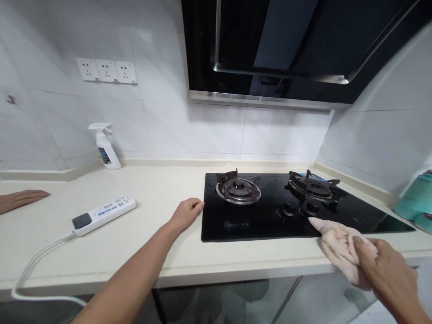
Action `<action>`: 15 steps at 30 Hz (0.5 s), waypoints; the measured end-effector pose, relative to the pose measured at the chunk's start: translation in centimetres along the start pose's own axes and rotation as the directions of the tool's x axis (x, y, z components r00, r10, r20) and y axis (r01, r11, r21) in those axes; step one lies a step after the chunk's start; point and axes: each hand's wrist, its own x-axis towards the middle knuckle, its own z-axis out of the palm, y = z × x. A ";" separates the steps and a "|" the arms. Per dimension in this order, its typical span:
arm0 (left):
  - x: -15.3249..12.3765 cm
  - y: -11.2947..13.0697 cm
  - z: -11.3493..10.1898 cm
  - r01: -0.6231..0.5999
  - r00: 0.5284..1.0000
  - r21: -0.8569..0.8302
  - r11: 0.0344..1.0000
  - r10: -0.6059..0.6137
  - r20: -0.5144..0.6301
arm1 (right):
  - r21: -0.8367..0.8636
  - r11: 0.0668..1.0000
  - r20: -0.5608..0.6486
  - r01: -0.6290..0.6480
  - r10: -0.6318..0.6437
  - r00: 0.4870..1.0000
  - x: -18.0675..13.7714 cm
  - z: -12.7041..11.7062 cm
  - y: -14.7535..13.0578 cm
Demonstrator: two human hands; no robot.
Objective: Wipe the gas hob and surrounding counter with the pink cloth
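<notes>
Pale cloth (pixel 339 243) clamped in right fingers (pixel 381 246), tip past them over hob (pixel 270 230); left fingers (pixel 197 202) curled together.

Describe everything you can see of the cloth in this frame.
The cloth is off-white with a pinkish-beige tinge, soft-looking, fluffy fabric, bunched and creased. The right hand grips its right end. One pointed corner shows over the black glass gas hob near the right control knob; the lower part hangs in front of the countertop edge. Whether it touches the glass is unclear.
</notes>
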 end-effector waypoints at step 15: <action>0.5 0.4 0.8 0.003 1.000 0.069 0.998 -0.004 0.010 | 0.150 0.777 0.195 0.611 -0.629 0.753 -8.2 0.8 -16.5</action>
